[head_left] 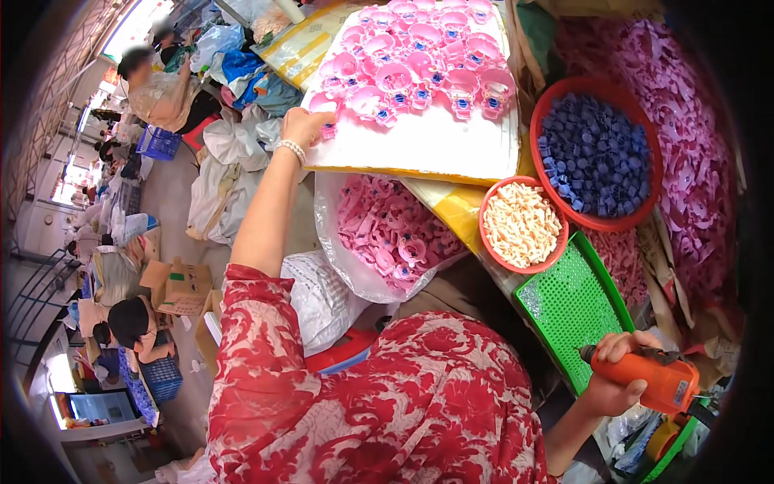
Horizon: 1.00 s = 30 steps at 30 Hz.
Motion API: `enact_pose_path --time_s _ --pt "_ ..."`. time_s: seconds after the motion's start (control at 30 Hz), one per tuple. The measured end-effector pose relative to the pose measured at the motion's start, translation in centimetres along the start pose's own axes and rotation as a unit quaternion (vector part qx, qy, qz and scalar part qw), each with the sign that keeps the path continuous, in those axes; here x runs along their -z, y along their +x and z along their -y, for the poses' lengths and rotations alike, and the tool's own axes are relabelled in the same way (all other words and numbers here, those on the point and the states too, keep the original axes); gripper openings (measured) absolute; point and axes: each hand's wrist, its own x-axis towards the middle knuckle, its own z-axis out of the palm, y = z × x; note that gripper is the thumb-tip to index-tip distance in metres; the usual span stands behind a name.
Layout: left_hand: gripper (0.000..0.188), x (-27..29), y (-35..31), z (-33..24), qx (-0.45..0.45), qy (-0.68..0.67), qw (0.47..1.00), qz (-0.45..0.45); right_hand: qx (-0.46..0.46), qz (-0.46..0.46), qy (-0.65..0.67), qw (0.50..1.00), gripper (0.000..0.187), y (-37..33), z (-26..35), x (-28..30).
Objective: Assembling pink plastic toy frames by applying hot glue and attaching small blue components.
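My left hand (304,129), with a beaded bracelet at the wrist, is closed on a pink plastic piece (322,105) at the left edge of a white board (427,153). Part of that piece is hidden by the fingers. Several pink pieces with blue inserts (394,78) stand in rows across the board. Far off to the lower right, my right hand (617,387) wraps round an orange electric screwdriver (649,377), its dark tip pointing left over a green perforated tray (572,298).
Right of the board are a red basin of blue parts (595,153) and a smaller one of cream parts (524,224). Pink parts (685,161) are heaped at the far right. A plastic bag of pink pieces (387,234) sits below the board. Other people (157,93) sit at left.
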Motion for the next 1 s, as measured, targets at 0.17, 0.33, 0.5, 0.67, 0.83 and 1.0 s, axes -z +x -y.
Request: enact_pose_path --time_s 0.17,0.33,0.5,0.67,0.83,1.0 --pt "0.036 0.7 -0.4 -0.9 0.022 -0.040 0.997 0.056 -0.003 -0.007 -0.017 1.000 0.065 -0.3 -0.1 0.6" --pt "0.062 1.6 -0.2 0.7 -0.045 0.110 0.993 -0.027 -0.011 -0.025 -0.021 0.999 0.065 -0.4 -0.2 0.9" --pt "0.045 1.1 -0.1 2.5 -0.117 0.163 0.977 -0.072 -0.018 -0.013 -0.016 1.000 0.065 -0.2 -0.2 0.7" --pt "0.039 1.6 -2.0 0.8 0.016 -0.002 1.000 0.006 -0.011 -0.006 -0.011 1.000 0.064 -0.2 -0.5 0.6" --pt "0.035 0.7 -1.4 2.0 -0.003 -0.014 0.998 0.059 -0.012 -0.013 -0.018 1.000 0.064 -0.1 -0.4 0.6" --pt "0.032 0.4 -0.8 2.2 0.019 -0.068 0.995 0.071 -0.006 -0.015 -0.029 0.999 0.064 -0.1 -0.4 0.5"
